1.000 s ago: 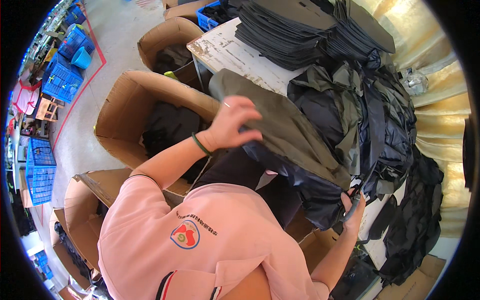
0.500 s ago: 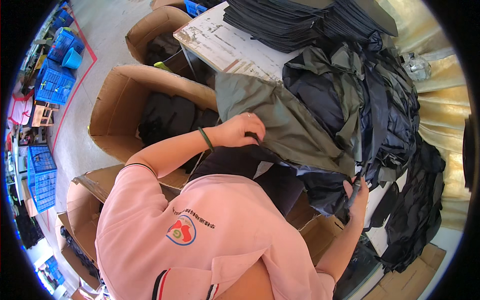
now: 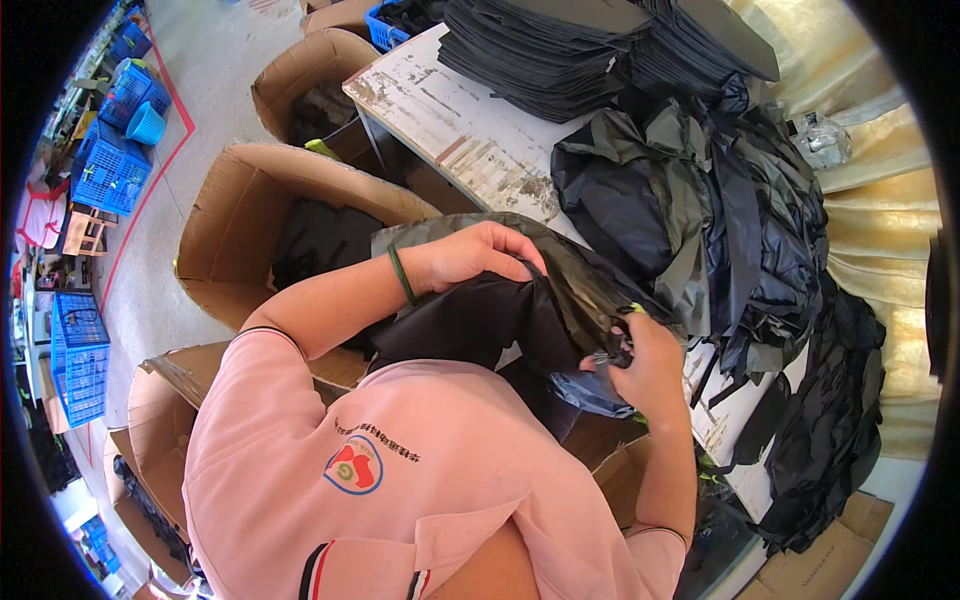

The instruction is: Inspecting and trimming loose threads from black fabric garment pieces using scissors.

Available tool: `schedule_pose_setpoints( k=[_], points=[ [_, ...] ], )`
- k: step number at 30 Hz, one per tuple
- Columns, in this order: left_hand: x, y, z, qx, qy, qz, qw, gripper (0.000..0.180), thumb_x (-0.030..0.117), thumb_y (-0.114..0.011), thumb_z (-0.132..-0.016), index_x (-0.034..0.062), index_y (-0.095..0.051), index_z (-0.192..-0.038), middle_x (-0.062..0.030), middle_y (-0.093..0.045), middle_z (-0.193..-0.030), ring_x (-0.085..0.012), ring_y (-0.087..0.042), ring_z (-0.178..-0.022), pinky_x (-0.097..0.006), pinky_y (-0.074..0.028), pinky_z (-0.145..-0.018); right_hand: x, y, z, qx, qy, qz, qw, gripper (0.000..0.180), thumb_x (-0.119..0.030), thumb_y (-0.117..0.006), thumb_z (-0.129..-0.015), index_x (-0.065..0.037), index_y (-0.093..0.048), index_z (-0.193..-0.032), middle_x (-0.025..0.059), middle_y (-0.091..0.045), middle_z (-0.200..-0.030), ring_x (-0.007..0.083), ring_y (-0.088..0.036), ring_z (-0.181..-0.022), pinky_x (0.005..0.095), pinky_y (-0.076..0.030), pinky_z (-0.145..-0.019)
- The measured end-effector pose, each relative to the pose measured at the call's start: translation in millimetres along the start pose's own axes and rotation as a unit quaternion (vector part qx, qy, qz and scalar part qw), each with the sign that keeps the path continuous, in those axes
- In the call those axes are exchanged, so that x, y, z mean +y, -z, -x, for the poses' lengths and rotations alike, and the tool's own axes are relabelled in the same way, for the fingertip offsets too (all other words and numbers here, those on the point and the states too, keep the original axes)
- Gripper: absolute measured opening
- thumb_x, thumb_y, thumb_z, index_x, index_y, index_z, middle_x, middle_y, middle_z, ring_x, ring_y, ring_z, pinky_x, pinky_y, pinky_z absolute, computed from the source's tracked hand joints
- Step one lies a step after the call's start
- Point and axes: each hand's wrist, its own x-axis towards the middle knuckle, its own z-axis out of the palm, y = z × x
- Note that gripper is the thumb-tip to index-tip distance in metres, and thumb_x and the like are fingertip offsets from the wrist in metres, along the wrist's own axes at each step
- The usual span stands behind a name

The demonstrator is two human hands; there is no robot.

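A dark olive, thin, shiny fabric piece (image 3: 585, 280) is drawn across in front of me, bunched and partly folded over the table edge. My left hand (image 3: 485, 255), with a green bangle on its wrist, pinches its upper edge between thumb and fingers. On the right, my right hand (image 3: 650, 368) is closed round a small dark tool with a metallic end (image 3: 603, 357), beside the fabric's gathered edge. What kind of tool it is cannot be made out. Black cloth (image 3: 460, 325) lies beneath my left hand.
The worn white table (image 3: 455, 105) carries a stack of black flat pieces (image 3: 540, 60) and a heap of dark fabric (image 3: 660, 200). More black pieces (image 3: 830, 420) hang at the right. Open cardboard boxes (image 3: 225, 220) stand to the left; blue baskets (image 3: 110, 165) line the far-left floor.
My right hand has moved left and inward, closer to the left hand, with the tool. The olive fabric, spread out before, is now drawn together and lower. My left hand has turned slightly and still pinches it.
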Motion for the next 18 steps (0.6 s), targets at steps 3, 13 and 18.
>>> schedule_pose_setpoints(
  k=[3,13,18],
  points=[
    [-3,-1,0,0.027,0.022,0.05,0.998,0.019,0.001,-0.06,-0.086,-0.0005,-0.065,-0.104,-0.0055,-0.069,-0.094,-0.0111,-0.065,-0.082,-0.025,-0.052,-0.078,-4,-8,-6,-0.021,0.003,0.004,1.0,0.052,-0.029,-0.084,-0.057,-0.005,-0.055,-0.093,0.0132,-0.061,-0.084,0.035,-0.057,-0.077,0.0425,-0.044,-0.068],
    [-8,-9,0,0.04,0.034,0.098,0.994,0.02,-0.002,-0.059,-0.085,-0.0015,-0.063,-0.104,-0.0078,-0.069,-0.095,-0.0138,-0.066,-0.084,-0.026,-0.053,-0.079,-10,-9,-9,-0.015,0.002,0.007,1.0,0.049,-0.027,-0.084,-0.056,-0.004,-0.053,-0.087,0.0119,-0.061,-0.08,0.0344,-0.058,-0.075,0.041,-0.044,-0.067],
    [-5,-12,3,0.06,0.042,0.082,0.994,0.02,-0.002,-0.059,-0.084,-0.0022,-0.064,-0.103,-0.0082,-0.068,-0.095,-0.0141,-0.066,-0.083,-0.026,-0.053,-0.079,-12,-6,-8,-0.008,0.014,-0.014,1.0,0.043,-0.026,-0.084,-0.057,-0.006,-0.051,-0.075,0.0094,-0.06,-0.068,0.0321,-0.061,-0.068,0.0396,-0.046,-0.059]
  ],
)
